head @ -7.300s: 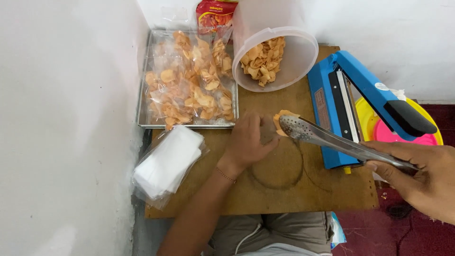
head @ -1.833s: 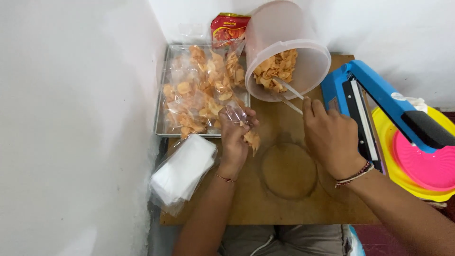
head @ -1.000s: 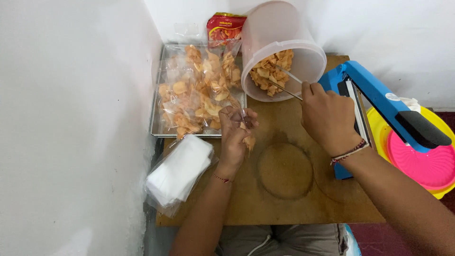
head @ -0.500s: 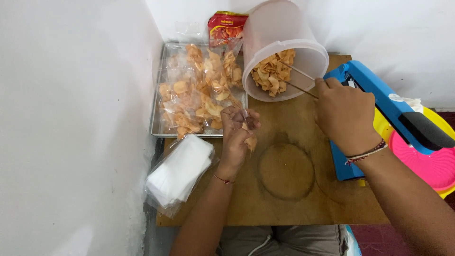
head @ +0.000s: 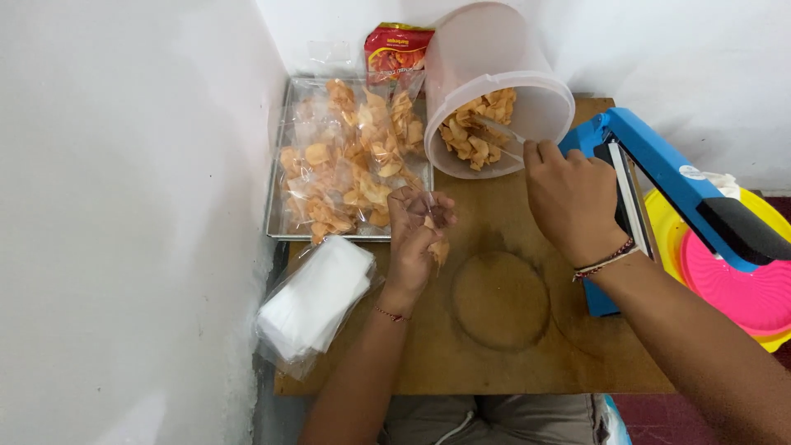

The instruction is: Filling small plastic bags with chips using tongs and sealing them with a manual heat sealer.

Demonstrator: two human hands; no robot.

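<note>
White walls close in on a small wooden table (head: 494,346), its top worn and marked with a dark ring. Above the middle of it the left hand (head: 418,235) pinches the mouth of a small clear bag (head: 435,241), fingers clenched on the thin film, with a few chips already hanging in the bottom. That bag looks very light, soft and slippery; I would take it by the rim, since the chips inside are brittle and a squeeze lower down would probably crush them.

The right hand (head: 570,198) is closed around metal tongs (head: 499,138), whose tips reach into the tilted white plastic tub (head: 494,74) among pale orange chips (head: 474,132) — whether the tips have hold of one is hard to tell from here. The chips are thin, curled and rough-edged.

Left of the tub a metal tray (head: 277,222) carries filled bags (head: 346,169), glossy and crinkled. A red snack packet (head: 394,51) stands behind it. A stack of empty bags (head: 313,301) lies at the table's left edge — flat and limp. At the right, a blue heat sealer (head: 659,177) stands open beside pink and yellow plates (head: 733,288).
</note>
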